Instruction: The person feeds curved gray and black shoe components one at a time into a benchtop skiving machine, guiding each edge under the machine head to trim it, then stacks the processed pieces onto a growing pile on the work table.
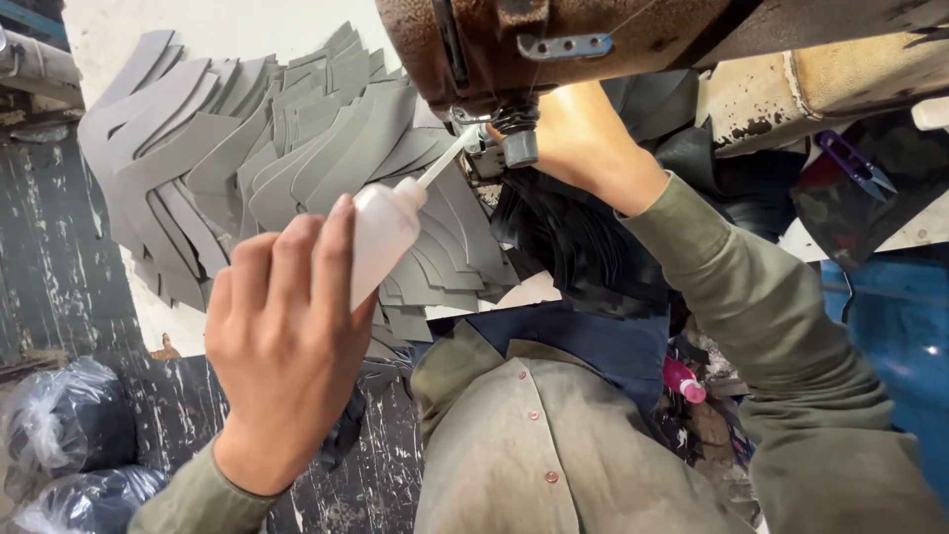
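The person wears a long-sleeved shirt (514, 455) of dull olive-khaki cloth, somewhat creased and faintly soiled. It closes down the front with a row of small, round, reddish-brown buttons (542, 445) set on a stitched placket. Both sleeves reach the wrists: the left sleeve (198, 499) ends in a plain cuff, and the right sleeve (781, 336) hangs loose and wrinkled along the forearm. The left hand (282, 346) and right hand (578, 138) are bare, with no gloves, rings or watch showing.

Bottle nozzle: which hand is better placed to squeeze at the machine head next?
Left. The left hand already grips the bottle, its nozzle aimed at the machine head. The right hand rests on the machine.
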